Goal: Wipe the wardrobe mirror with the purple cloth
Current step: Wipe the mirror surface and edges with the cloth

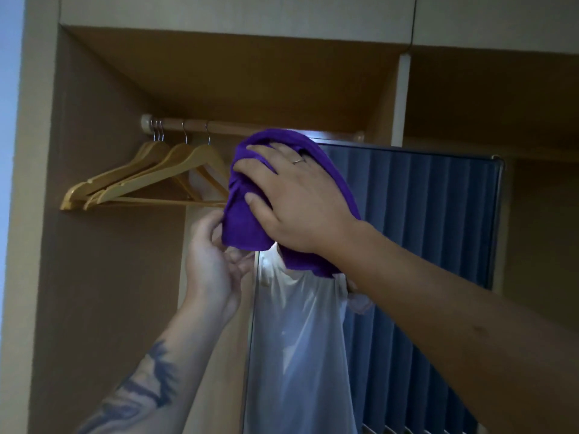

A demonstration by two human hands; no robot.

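Fingers (269,151) of the right hand (294,195) are spread flat and straight across the purple cloth (241,220), pressing it against the upper left corner of the wardrobe mirror (423,233), thumb lying along the cloth's lower fold and a ring showing on one finger. The cloth is bunched under that palm, bulging out above the fingertips near the mirror's top edge and hanging in a loose fold below the wrist, so the fabric sits between hand and glass. Down at the mirror's left edge, the left hand (213,261) reaches up with a tattooed forearm, its fingers curled and pinching the cloth's lower left corner right beside the frame. The mirror stands inside the open wardrobe (103,277), its glass reflecting blue pleated curtains and a pale shirt just beneath the cloth. To the left of the cloth, wooden hangers (150,180) dangle from the rail (194,124) that runs across under the wardrobe's upper shelf; the nearest hanger's end disappears behind the purple fabric. The mirror's right edge, with its thin metal frame, is well apart from both hands.
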